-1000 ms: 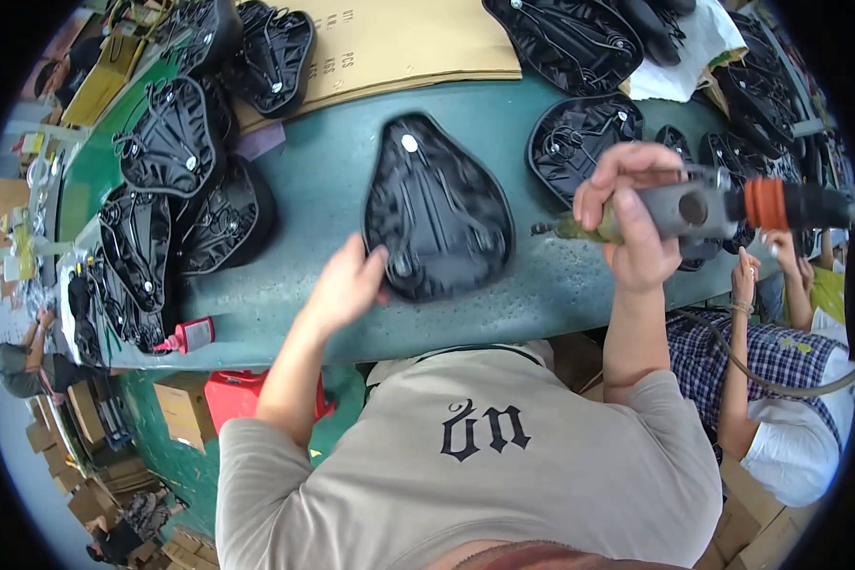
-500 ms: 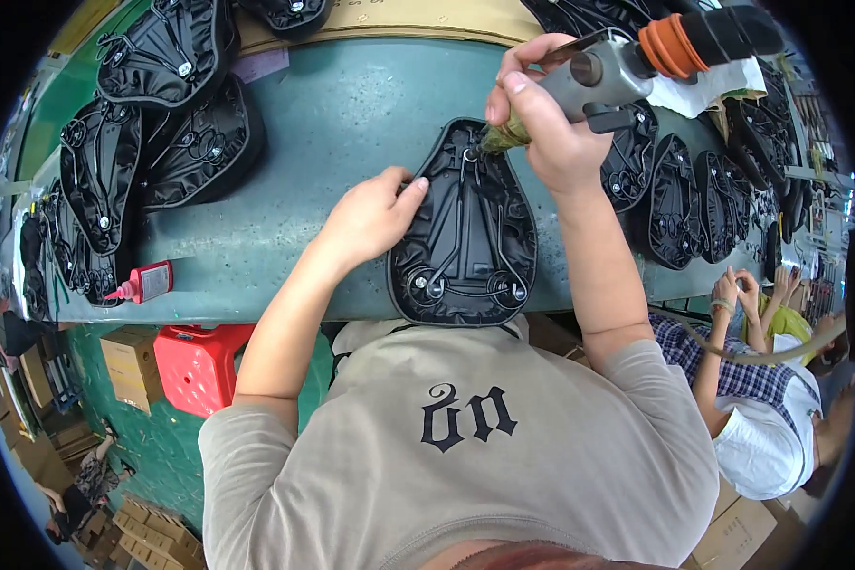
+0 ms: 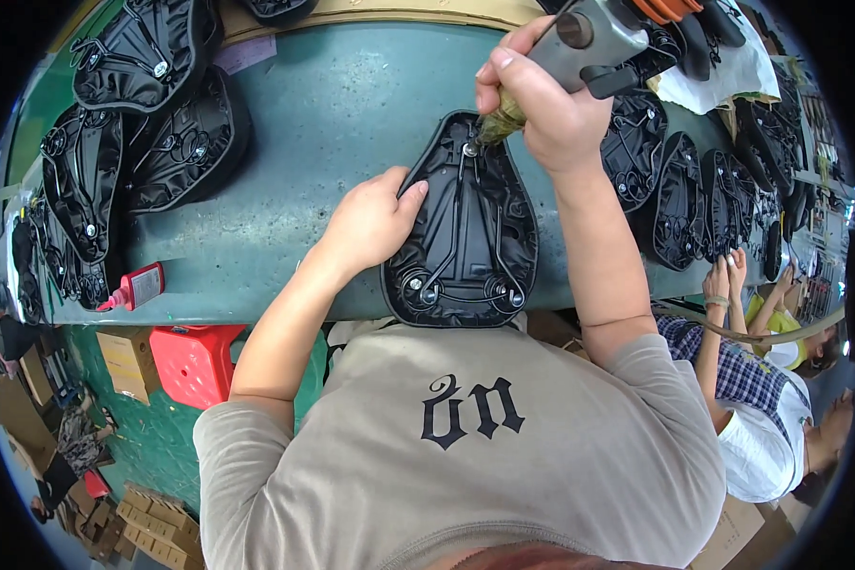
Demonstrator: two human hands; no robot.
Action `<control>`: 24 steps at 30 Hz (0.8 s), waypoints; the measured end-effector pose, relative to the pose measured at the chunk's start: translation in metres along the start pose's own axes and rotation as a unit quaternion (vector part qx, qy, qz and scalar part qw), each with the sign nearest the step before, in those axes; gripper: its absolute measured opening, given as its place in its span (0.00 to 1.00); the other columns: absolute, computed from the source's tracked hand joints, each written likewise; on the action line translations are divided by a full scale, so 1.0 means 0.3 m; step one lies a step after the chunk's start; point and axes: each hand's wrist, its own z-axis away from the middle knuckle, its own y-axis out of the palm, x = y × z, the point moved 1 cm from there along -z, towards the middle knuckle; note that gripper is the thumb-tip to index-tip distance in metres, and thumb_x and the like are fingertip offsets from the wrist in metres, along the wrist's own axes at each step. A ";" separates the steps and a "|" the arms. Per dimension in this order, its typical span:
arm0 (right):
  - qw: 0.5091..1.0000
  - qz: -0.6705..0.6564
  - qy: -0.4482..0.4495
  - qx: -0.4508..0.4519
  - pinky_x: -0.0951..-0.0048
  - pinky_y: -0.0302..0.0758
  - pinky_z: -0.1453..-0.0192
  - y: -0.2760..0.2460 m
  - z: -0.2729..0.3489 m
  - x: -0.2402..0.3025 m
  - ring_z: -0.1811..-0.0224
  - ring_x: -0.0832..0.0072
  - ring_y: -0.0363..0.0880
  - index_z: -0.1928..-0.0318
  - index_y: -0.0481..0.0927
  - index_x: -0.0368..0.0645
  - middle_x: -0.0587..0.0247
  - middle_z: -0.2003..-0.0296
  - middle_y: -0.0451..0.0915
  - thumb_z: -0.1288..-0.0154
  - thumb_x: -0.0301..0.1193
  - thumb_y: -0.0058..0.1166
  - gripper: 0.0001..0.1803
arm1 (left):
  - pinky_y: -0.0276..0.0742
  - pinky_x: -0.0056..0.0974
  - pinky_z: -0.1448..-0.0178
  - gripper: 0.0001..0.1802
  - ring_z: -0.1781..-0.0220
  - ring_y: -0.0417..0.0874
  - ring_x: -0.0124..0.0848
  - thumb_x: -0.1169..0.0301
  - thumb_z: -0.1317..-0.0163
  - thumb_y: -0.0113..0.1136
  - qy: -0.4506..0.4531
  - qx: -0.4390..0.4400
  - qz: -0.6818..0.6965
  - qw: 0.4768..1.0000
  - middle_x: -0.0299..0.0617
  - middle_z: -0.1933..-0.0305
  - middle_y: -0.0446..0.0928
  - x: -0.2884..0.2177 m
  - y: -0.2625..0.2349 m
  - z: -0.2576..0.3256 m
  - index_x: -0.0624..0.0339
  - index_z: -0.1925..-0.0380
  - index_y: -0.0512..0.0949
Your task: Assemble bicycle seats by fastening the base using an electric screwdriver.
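A black bicycle saddle (image 3: 467, 233) lies upside down on the green worktable (image 3: 294, 114), its narrow nose away from me and its rails and coil springs facing up. My left hand (image 3: 375, 217) grips its left edge, thumb on the rim and fingers partly hidden. In my right hand (image 3: 553, 114) is a grey power driver (image 3: 606, 46) with an orange and black rear part, tilted over the nose. The wrapped front end of the driver is close beside a shiny bolt (image 3: 470, 149) there; whether the two touch I cannot tell.
Upturned saddles (image 3: 152, 57) are piled at the left, and more saddles (image 3: 679, 199) line the right. A red bottle (image 3: 139, 287) lies near the front left edge. Below stand a red stool (image 3: 195, 366) and a carton (image 3: 126, 361). A co-worker (image 3: 755, 408) is at the right.
The driver's front end has lifted slightly away from me, and the bolt at the saddle's nose shows more plainly. My left hand keeps its grip. The whole view has shifted a little.
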 end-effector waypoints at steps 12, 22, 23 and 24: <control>0.993 -0.102 0.059 -0.023 0.76 0.78 0.70 0.009 0.029 0.099 0.73 0.76 0.82 0.47 0.75 0.35 0.51 0.59 0.84 0.35 0.19 0.58 0.16 | 0.78 0.55 0.45 0.22 0.49 0.83 0.63 0.54 0.23 0.52 -0.007 0.009 0.046 0.999 0.65 0.56 0.83 0.040 0.013 -0.002 0.67 0.54 0.79; 0.976 -0.187 -0.079 0.077 0.60 0.76 0.60 -0.184 0.195 0.243 0.70 0.70 0.78 0.38 0.73 0.39 0.49 0.53 0.77 0.28 0.25 0.45 0.20 | 0.71 0.50 0.27 0.36 0.30 0.75 0.56 0.74 0.40 0.68 0.199 -0.390 -0.236 0.867 0.61 0.33 0.74 -0.010 -0.089 0.101 0.64 0.32 0.68; 0.978 -0.179 -0.082 0.065 0.60 0.76 0.60 -0.165 0.197 0.228 0.70 0.69 0.78 0.39 0.73 0.39 0.47 0.53 0.77 0.29 0.24 0.46 0.19 | 0.69 0.50 0.24 0.37 0.27 0.72 0.51 0.76 0.47 0.70 0.253 -0.343 -0.208 0.881 0.54 0.31 0.73 -0.037 -0.111 0.070 0.61 0.34 0.71; 0.977 -0.182 -0.085 0.065 0.59 0.77 0.60 -0.153 0.191 0.215 0.70 0.69 0.78 0.39 0.73 0.39 0.47 0.53 0.77 0.29 0.24 0.45 0.19 | 0.69 0.50 0.24 0.35 0.27 0.72 0.51 0.78 0.47 0.70 0.307 -0.285 -0.204 0.885 0.51 0.31 0.73 -0.038 -0.119 0.030 0.60 0.36 0.73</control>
